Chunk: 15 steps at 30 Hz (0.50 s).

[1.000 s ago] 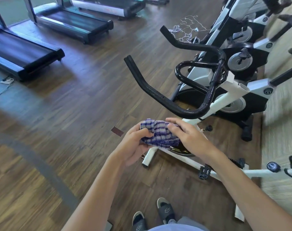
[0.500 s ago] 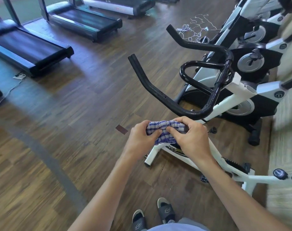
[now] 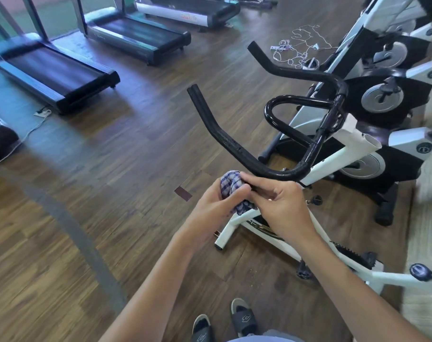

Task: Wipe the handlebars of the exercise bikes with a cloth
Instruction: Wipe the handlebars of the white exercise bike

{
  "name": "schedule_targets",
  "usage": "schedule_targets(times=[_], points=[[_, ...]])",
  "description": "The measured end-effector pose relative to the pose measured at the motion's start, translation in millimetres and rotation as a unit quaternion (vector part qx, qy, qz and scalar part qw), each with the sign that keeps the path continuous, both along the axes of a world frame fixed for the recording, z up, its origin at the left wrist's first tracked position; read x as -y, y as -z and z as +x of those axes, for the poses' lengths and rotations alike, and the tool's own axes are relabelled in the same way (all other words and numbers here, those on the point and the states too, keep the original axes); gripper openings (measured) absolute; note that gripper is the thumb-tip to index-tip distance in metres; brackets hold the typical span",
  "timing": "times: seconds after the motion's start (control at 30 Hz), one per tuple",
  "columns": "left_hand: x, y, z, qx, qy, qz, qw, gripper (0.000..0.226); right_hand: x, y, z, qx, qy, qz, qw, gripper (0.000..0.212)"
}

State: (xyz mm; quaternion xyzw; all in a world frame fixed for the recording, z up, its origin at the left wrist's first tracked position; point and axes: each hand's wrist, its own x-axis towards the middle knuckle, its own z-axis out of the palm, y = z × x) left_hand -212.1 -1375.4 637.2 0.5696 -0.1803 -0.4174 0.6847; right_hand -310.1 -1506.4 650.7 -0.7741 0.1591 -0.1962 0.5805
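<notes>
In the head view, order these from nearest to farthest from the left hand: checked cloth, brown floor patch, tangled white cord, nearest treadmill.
1. checked cloth: held in the left hand.
2. brown floor patch: just left.
3. nearest treadmill and tangled white cord: both far, too close to call.

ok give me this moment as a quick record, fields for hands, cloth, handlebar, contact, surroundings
left hand: gripping the bunched cloth
right hand: also on the cloth, fingers over its top
cloth: blue and white check, wadded between both hands
handlebar: black, on the nearest white bike
contact: cloth just below the bar's near bend; touching cannot be told
surroundings: treadmills on the wood floor
</notes>
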Motion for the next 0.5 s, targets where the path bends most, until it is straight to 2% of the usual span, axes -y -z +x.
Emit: schedule_targets(times=[0.07,0.17,0.3,0.4,0.5], points=[[4,4,0,-0.018,-0.024,-0.006,1.0,0.055,11,-3,2,0.004,-0.009,-0.013,1.0,0.037],[11,12,1,-0.057,-0.096,-0.033,0.993,0.048,28,-6,4,-0.006,-0.059,0.017,0.998,0.04],[22,5,-3,-0.019,-0.105,-0.06,0.992,0.035,36,-2,20,-0.043,-0.124,0.055,0.99,0.047],[35,-2,-2,-0.004,-0.121,-0.072,0.99,0.032,33,-4,37,-0.065,-0.13,-0.013,0.989,0.061],[48,-3,13,0.072,-0.168,-0.031,0.983,0.028,34,-2,61,0.013,-0.039,-0.101,0.994,0.046]])
